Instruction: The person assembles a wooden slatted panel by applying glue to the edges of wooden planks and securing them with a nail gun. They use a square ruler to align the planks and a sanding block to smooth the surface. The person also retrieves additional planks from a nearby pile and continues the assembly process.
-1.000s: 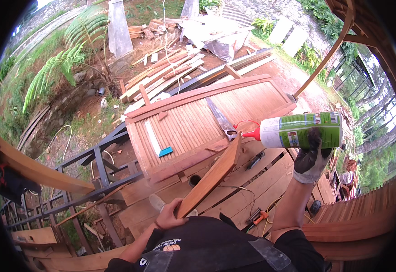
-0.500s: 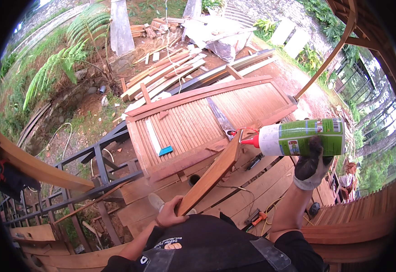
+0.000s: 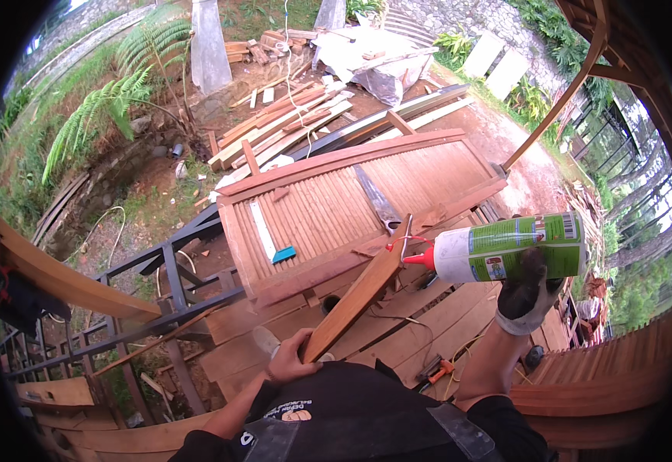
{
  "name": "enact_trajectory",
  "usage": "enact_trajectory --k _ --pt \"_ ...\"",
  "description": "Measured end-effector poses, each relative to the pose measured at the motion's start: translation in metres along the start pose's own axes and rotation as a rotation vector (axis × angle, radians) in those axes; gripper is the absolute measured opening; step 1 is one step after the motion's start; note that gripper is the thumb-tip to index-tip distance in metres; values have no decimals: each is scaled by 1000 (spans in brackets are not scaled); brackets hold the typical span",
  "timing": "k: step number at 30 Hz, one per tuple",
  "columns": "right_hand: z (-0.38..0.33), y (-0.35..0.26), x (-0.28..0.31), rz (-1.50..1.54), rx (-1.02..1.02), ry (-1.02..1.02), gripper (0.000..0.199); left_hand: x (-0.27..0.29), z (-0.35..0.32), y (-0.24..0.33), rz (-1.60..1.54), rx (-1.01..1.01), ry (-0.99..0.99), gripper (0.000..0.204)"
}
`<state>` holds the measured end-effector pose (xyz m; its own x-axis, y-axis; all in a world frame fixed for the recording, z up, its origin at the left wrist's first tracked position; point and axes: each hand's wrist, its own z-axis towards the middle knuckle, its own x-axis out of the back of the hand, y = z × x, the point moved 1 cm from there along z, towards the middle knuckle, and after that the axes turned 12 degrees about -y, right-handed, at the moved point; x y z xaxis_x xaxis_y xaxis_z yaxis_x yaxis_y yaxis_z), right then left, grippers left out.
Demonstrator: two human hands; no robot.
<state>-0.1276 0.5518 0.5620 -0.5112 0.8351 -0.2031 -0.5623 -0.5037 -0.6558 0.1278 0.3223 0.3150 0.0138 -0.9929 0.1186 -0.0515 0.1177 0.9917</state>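
Observation:
My left hand (image 3: 290, 360), bare, is closed around the near end of a brown wooden board (image 3: 361, 296). The board slants up and away to the right. In my right hand (image 3: 527, 299), which wears a dark-and-grey glove, lies a green and white glue bottle (image 3: 455, 252) tipped on its side. Its red nozzle (image 3: 421, 259) points left and meets the board's far end. A pale streak runs along that end face. Beyond, a slatted wooden panel (image 3: 313, 208) carries a square with a blue handle (image 3: 283, 254) and a handsaw (image 3: 378, 199).
Stacked timber (image 3: 282, 127) lies on the ground behind the panel. A dark metal frame (image 3: 173, 277) stands at the left. On the plank floor (image 3: 409, 339) are cords and an orange-and-black tool (image 3: 436, 373). A wooden post (image 3: 82, 277) rises at the left.
The bottle's nozzle has moved down along the board's end face, and the pale streak above it shows longer. The board has turned slightly in my left hand.

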Motion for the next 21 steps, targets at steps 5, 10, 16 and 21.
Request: enact_trajectory --k 5,10,16,21 --pt "-14 1 1 -37 -96 4 54 15 21 4 -139 40 95 69" --pt "-17 2 -32 408 -17 6 69 102 76 11 -324 -114 396 66" --pt "-59 11 -63 393 -200 -125 90 165 113 77 -630 -276 838 34" --pt "-75 17 -82 306 -166 -280 83 161 111 87 -859 -279 954 32"
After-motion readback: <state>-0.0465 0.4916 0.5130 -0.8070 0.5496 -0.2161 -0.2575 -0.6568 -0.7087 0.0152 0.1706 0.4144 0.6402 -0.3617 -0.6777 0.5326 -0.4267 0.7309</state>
